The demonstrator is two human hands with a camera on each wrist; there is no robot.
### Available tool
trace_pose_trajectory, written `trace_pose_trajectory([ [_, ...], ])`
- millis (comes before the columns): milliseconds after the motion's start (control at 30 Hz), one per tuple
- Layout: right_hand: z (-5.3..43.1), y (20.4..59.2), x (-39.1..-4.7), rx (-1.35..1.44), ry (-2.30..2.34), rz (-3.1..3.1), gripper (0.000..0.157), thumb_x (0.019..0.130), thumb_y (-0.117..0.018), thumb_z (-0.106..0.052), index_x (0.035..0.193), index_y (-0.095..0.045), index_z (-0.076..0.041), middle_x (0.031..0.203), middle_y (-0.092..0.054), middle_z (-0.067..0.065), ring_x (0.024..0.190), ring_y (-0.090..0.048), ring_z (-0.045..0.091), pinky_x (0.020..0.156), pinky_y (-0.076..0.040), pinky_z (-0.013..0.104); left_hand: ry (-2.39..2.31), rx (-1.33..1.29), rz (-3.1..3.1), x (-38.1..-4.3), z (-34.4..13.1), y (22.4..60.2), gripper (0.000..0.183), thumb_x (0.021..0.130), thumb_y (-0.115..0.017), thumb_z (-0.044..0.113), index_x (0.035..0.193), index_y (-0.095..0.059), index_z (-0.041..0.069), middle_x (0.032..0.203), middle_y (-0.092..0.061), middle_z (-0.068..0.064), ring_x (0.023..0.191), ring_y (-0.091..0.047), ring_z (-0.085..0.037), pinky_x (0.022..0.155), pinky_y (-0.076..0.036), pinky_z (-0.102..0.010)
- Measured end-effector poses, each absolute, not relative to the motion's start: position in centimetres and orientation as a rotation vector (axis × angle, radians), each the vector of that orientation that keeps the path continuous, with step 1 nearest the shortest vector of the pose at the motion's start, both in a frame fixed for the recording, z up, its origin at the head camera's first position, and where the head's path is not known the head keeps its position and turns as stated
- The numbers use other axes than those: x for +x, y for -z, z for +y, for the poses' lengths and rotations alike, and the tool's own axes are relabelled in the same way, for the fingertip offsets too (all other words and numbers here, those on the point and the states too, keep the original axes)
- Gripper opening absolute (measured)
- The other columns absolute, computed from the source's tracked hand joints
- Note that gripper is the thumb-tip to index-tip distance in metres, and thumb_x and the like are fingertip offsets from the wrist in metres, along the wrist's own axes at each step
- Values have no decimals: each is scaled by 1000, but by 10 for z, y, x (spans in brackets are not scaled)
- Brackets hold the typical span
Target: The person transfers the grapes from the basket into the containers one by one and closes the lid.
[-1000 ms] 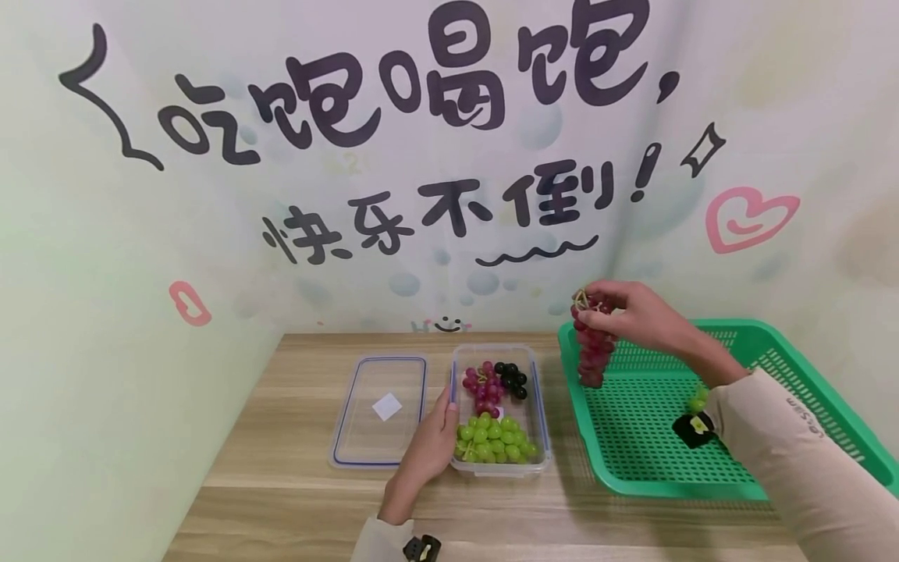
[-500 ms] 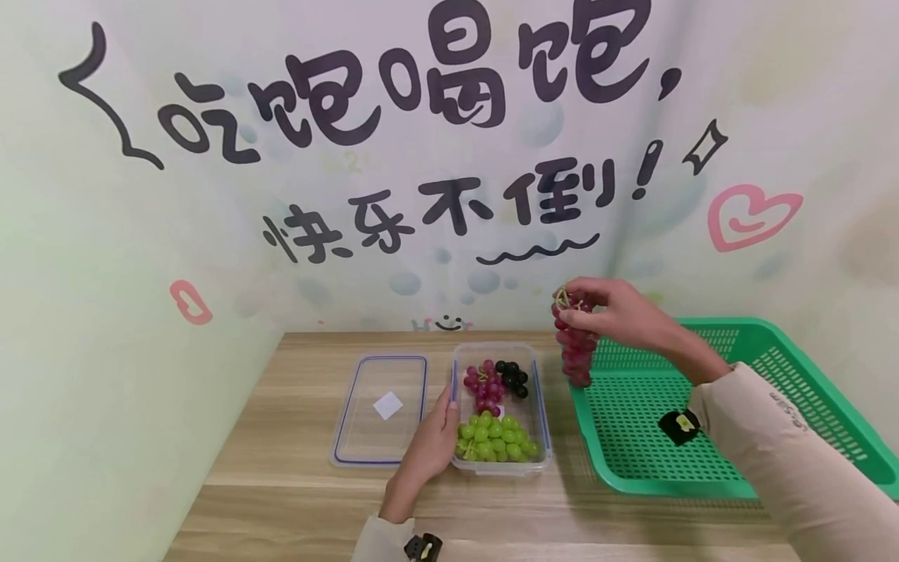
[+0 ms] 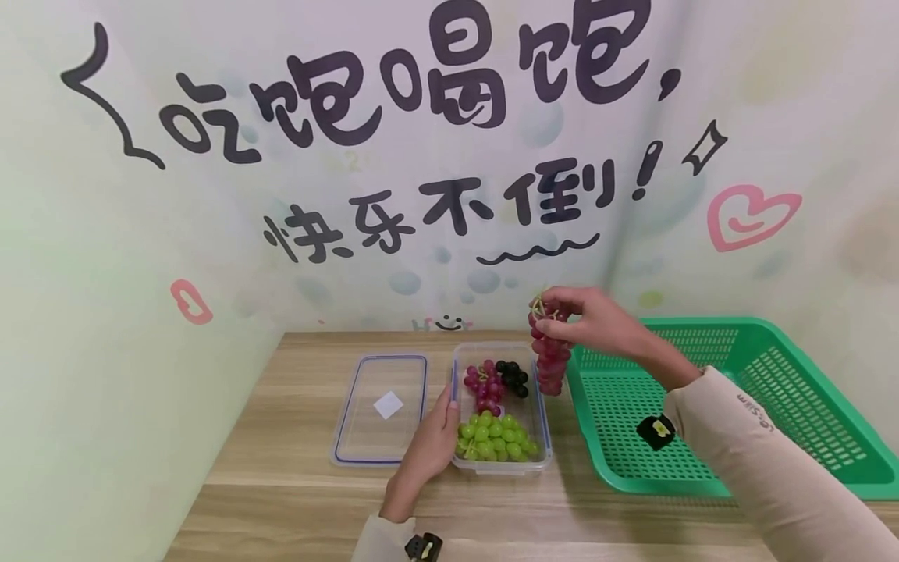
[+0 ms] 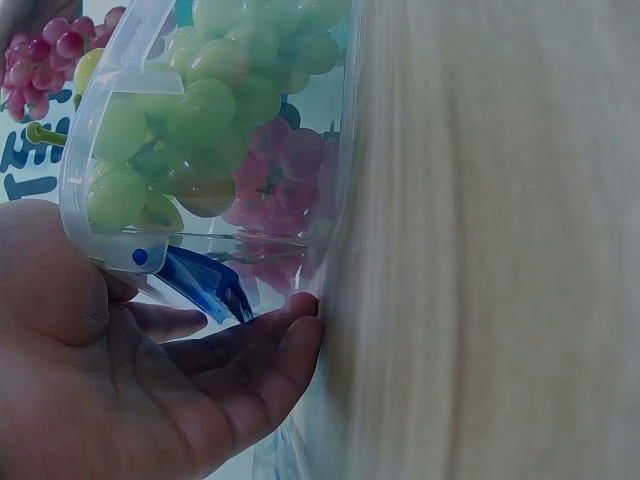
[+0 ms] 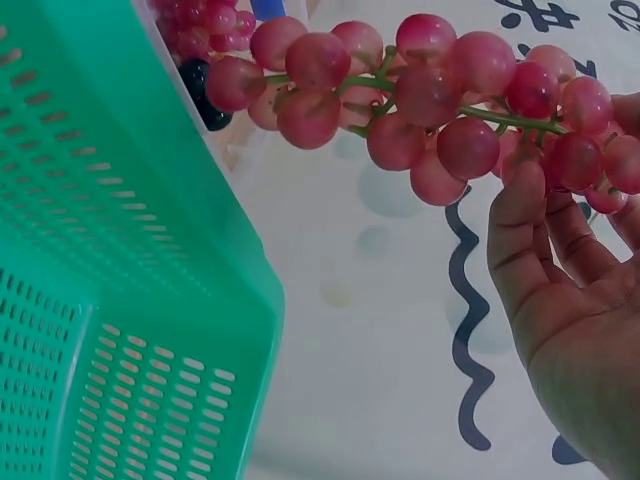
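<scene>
My right hand [image 3: 597, 321] pinches a bunch of red grapes [image 3: 552, 361] near its stem. The bunch hangs beside the right rim of a clear plastic food container [image 3: 521, 470]. In the right wrist view, thumb and fingers hold one end of the red bunch [image 5: 425, 90]. Inside the container lie a smaller red bunch [image 3: 483, 384], black grapes [image 3: 513, 378] and green grapes [image 3: 497, 439]. My left hand [image 3: 434, 437] rests against the container's left side. The left wrist view shows its fingers [image 4: 270, 375] extended along the wall, by a blue locking clip [image 4: 205, 280].
A clear lid [image 3: 382, 390] with a blue seal and white label lies left of the container on the wooden table [image 3: 281, 445]. A green perforated basket [image 3: 597, 460] stands at the right, partly behind my right sleeve [image 3: 744, 437]. A printed cloth wall [image 3: 393, 304] rises behind.
My right hand has carried the red grape bunch leftward, from over the green basket's left edge to the container's right rim. The left hand and the container have stayed put.
</scene>
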State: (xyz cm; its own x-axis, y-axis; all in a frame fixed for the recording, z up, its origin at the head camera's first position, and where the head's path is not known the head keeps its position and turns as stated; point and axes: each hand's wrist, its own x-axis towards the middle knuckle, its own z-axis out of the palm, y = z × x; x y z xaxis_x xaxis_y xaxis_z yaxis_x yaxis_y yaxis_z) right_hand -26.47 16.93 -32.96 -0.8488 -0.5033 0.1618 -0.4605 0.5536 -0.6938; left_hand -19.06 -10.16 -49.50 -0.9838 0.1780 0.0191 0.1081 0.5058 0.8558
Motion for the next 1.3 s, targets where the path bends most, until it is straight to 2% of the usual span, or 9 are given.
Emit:
trace_pose_trajectory([
  [300, 154, 338, -264, -897, 1181, 2679, 13, 94, -68, -20, 106, -68, -15, 90, -65, 2, 82, -58, 20, 66, -54, 31, -1467, 269, 2712, -189, -101, 496, 52, 111, -26, 23, 155, -22, -4, 152, -35, -30, 140, -35, -48, 114, -31, -61],
  [700, 141, 355, -264, -971, 1127, 2587, 10, 94, -67, -17, 102, -67, -12, 86, -66, 0, 78, -60, 16, 62, -56, 29, -1491, 254, 2687, -190, -101, 497, 53, 110, -26, 24, 156, -21, -2, 154, -35, -28, 141, -34, -46, 115, -31, -59],
  [1033, 133, 370, -266, -872, 1078, 2479, 11, 96, -65, -21, 100, -64, -11, 88, -64, 4, 70, -60, 15, 60, -57, 32, -1477, 272, 2704, -189, -101, 497, 52, 111, -26, 24, 155, -22, -4, 152, -35, -30, 140, -34, -48, 115, -30, -60],
  [1300, 123, 377, -272, -808, 1039, 2548, 13, 97, -64, -27, 101, -65, -15, 91, -65, 2, 78, -58, 16, 67, -54, 31, -1489, 254, 2694, -190, -101, 494, 52, 110, -27, 22, 155, -21, -3, 154, -33, -29, 141, -33, -46, 115, -29, -59],
])
